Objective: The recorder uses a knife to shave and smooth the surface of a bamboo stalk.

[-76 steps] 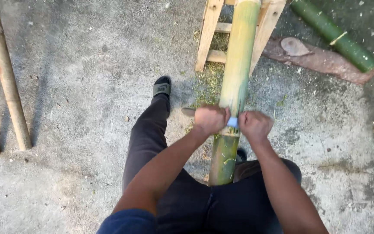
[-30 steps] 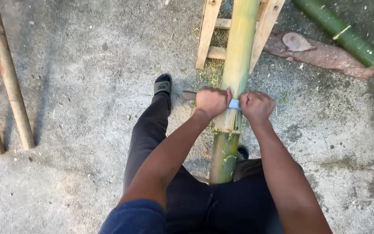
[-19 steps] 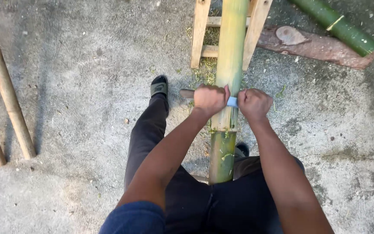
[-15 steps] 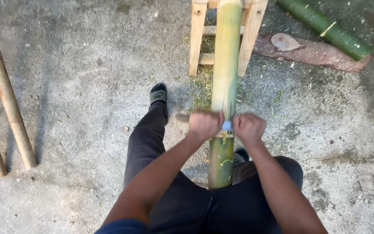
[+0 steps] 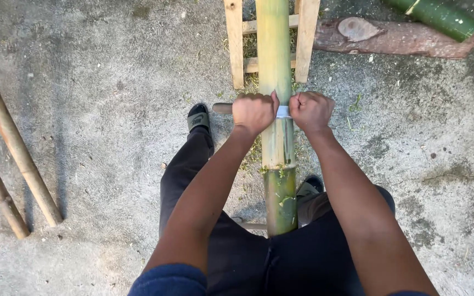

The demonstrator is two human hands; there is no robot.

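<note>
Both arms extend forward and slightly inward from the bottom edge of the view, elbows nearly straight, wrists level. The left hand (image 5: 254, 112) is closed in a full fist around a wooden handle (image 5: 223, 108), whose rounded end projects to the left of the knuckles. The right hand (image 5: 311, 110) is closed in a matching fist on the opposite side; the handle inside it is hidden by the fingers. On both hands the fingers are curled tight and pressed together, knuckles up, thumbs tucked against the pole.

Between the two fists a short pale strip of blade (image 5: 283, 112) lies crosswise on top of the bamboo pole (image 5: 277, 148) (only this narrow section is visible, so its edge cannot be judged).

The bamboo pole runs lengthwise away from the person, between the legs. Its near part is green; above the node just below the hands, the surface is pale yellow. The far end rests on a wooden frame (image 5: 236, 49) of light slats.

Support posture: the left foot, in a black sandal (image 5: 198, 117), is planted on the concrete ground (image 5: 100, 120) beside the pole.

Surroundings: a brown log (image 5: 390, 39) and a green bamboo section (image 5: 440, 16) lie at upper right; two dry bamboo poles (image 5: 12, 142) slant at the left edge.
</note>
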